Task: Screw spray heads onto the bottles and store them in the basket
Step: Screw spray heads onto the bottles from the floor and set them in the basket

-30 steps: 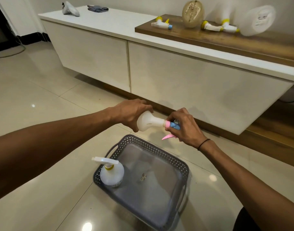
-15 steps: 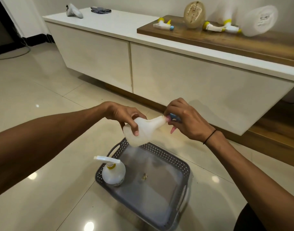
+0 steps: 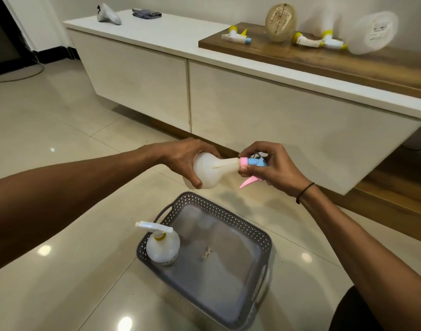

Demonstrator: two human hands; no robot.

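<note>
My left hand (image 3: pixel 189 157) grips the round body of a white bottle (image 3: pixel 210 172), held sideways above the basket. My right hand (image 3: pixel 273 168) is closed on the pink and blue spray head (image 3: pixel 251 163) seated on the bottle's neck; its pink trigger hangs down. On the floor below sits a grey perforated basket (image 3: pixel 259 237). A white bottle with a yellow-collared spray head (image 3: pixel 162 244) stands upright in the basket's near left corner.
A low white cabinet (image 3: pixel 228 101) runs behind my hands. On its wooden top lie loose yellow spray heads (image 3: pixel 238 37) (image 3: pixel 316 41), a blurred white bottle (image 3: pixel 371 32) and a tan oval object (image 3: pixel 279 19). Glossy tiled floor surrounds the basket.
The bottle has swung from tilted, base-down, back to lying sideways. The pink trigger and blue head show again under my right hand. Both hands stay above the basket.
</note>
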